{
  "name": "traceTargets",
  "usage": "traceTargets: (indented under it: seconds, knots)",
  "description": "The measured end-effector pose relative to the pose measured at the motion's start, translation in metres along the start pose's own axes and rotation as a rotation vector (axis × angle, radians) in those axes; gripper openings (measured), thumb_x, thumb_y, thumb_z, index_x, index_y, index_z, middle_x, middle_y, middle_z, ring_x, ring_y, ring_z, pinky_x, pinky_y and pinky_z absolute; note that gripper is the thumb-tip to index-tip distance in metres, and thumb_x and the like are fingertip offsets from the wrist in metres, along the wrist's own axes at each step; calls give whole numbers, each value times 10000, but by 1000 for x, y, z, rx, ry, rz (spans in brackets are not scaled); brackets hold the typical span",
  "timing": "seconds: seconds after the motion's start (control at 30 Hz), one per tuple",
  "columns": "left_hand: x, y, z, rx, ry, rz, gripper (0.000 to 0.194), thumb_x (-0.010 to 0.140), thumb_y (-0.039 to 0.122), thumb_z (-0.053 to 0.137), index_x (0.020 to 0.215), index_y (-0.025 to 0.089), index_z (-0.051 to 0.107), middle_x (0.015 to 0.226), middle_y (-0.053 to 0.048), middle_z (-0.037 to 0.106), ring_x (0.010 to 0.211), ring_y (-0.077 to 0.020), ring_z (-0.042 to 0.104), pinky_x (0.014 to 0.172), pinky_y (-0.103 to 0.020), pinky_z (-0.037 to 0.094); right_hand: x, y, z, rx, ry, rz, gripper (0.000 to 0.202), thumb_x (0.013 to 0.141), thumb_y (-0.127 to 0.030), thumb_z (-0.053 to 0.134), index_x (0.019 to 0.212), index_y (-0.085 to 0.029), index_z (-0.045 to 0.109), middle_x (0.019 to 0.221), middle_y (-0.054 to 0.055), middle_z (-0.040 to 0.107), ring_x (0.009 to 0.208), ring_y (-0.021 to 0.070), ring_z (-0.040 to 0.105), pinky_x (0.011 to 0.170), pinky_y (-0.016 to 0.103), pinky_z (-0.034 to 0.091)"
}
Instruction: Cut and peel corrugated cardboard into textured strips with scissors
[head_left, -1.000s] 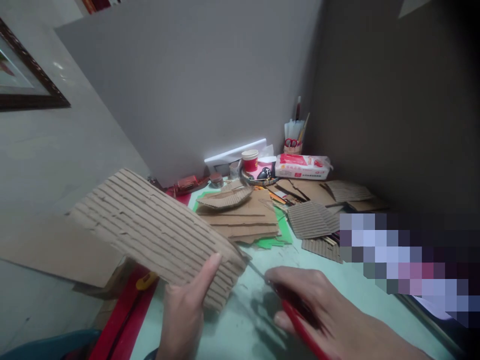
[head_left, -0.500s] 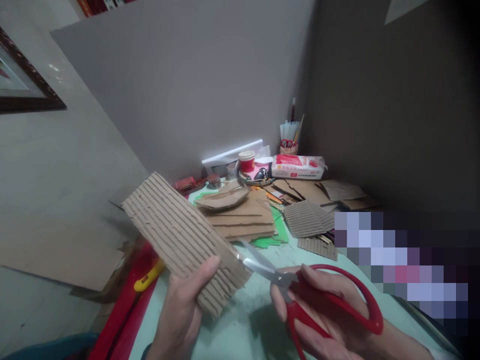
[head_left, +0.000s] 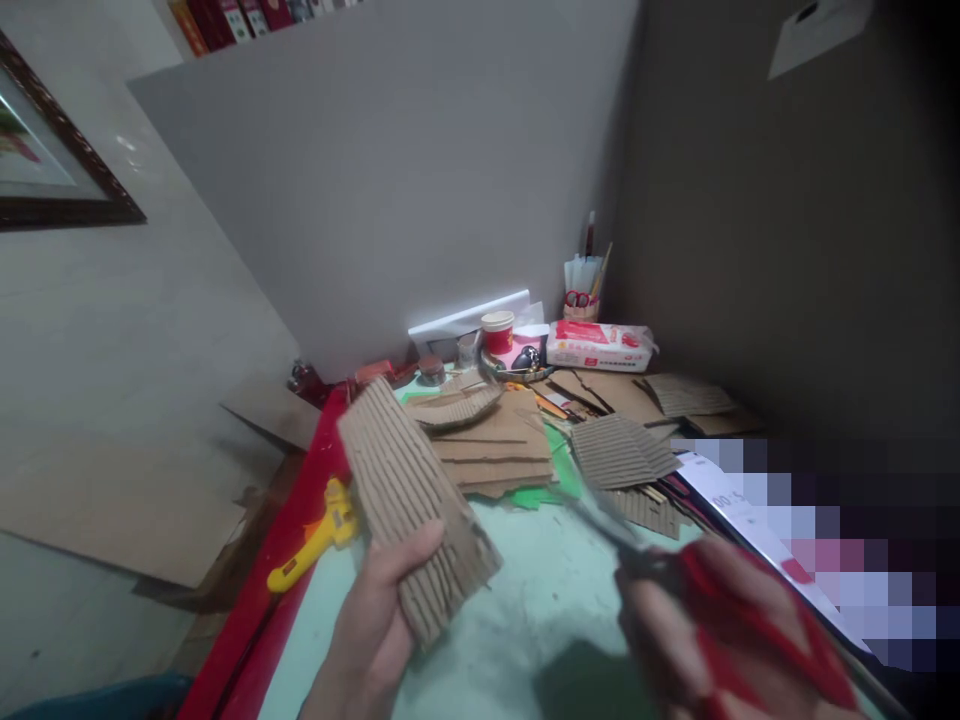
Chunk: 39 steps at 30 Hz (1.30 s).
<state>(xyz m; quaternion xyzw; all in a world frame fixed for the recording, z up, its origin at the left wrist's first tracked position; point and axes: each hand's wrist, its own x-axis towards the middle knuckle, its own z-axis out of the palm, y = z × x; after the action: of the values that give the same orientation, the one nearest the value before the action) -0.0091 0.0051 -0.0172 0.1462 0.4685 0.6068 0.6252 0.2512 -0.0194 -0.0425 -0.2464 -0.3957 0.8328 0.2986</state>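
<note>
My left hand (head_left: 382, 615) is closed on a strip of corrugated cardboard (head_left: 420, 490), thumb across its ridged face and fingers behind it. The strip tilts up to the left over the pale green table top (head_left: 517, 600). At the right, blurred by motion, my right hand (head_left: 675, 630) grips red-handled scissors (head_left: 765, 600). Their blades point up and left, apart from the cardboard strip. Beyond the strip lie a boat-shaped cardboard piece (head_left: 457, 405) and a stack of flat cardboard (head_left: 502, 450).
A yellow glue gun (head_left: 322, 535) lies on the left, by the red table edge (head_left: 259, 600). Ridged cardboard scraps (head_left: 619, 450) sit to the right, near a phone-like screen (head_left: 750, 530). At the back stand a paper cup (head_left: 497, 333), a tissue pack (head_left: 600, 347) and a brush holder (head_left: 581, 308).
The scissors in my right hand have moved right, away from the cardboard strip. The strip has turned more upright, with its upper end shifted right, showing more of the glue gun.
</note>
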Motion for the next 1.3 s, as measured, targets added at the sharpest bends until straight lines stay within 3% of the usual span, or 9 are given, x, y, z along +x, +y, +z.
traceTargets:
  seconds: [0.1,0.2,0.3,0.43,0.7,0.87,1.0,1.17,1.3]
  knots:
    - [4,-2,4,26,20,60,428,761,-44,780,1162,72,685,939,-144,825,730,-242,795,650,-359,699,5,-18,-5,-515,179,-191,885,923,-880,-10,961,-256,617,581,-23,538,377,116,430,414,237,305]
    - [1,-5,7,61,43,151,456,779,6,807,1207,104,684,1004,-120,826,868,-243,800,761,-359,698,25,-27,0,-852,343,-204,501,1045,-648,286,969,-245,573,698,6,593,487,152,479,490,283,330]
    - [-3,-7,6,95,52,212,484,755,68,866,1207,128,703,1022,-75,816,898,-209,784,800,-299,679,45,-17,3,-1176,478,-234,178,916,-370,570,843,-211,539,779,67,576,681,224,487,643,359,324]
    - [-7,-8,4,129,42,211,533,701,128,924,1199,152,736,1041,-54,809,906,-213,780,868,-324,668,51,-4,-3,-1380,445,-297,69,862,-241,532,811,-194,539,849,128,587,753,269,473,703,410,308]
    - [-20,-16,8,328,0,233,740,684,311,956,1354,187,669,1128,-65,785,1105,-333,730,981,-455,603,32,-26,14,-1420,436,-547,181,1049,-304,449,957,-197,561,886,39,632,749,183,554,692,306,416]
    - [-24,-22,8,688,2,443,363,750,414,878,1031,199,798,1065,-70,786,1140,-345,685,1185,-494,394,39,-14,15,-1668,410,-856,268,1016,-164,426,797,-189,579,749,34,583,661,198,452,619,355,332]
    - [-23,-25,8,747,-1,470,289,738,425,877,890,194,792,972,-74,784,1120,-361,684,1171,-511,414,44,-8,12,-1688,427,-980,307,964,-83,414,740,-180,600,696,50,566,634,211,380,599,391,253]
    - [-25,-26,14,525,-13,283,574,679,391,941,1173,169,750,996,-63,799,1030,-331,734,1093,-502,521,39,-9,19,-1564,427,-987,286,937,-96,439,688,-225,499,630,-15,480,574,176,304,565,374,234]
    - [-27,-23,19,310,31,15,801,619,260,962,1354,172,656,878,-46,813,896,-317,789,774,-392,670,32,-17,22,-1298,441,-787,362,1003,-138,399,680,-257,284,597,-71,357,513,117,357,533,279,322]
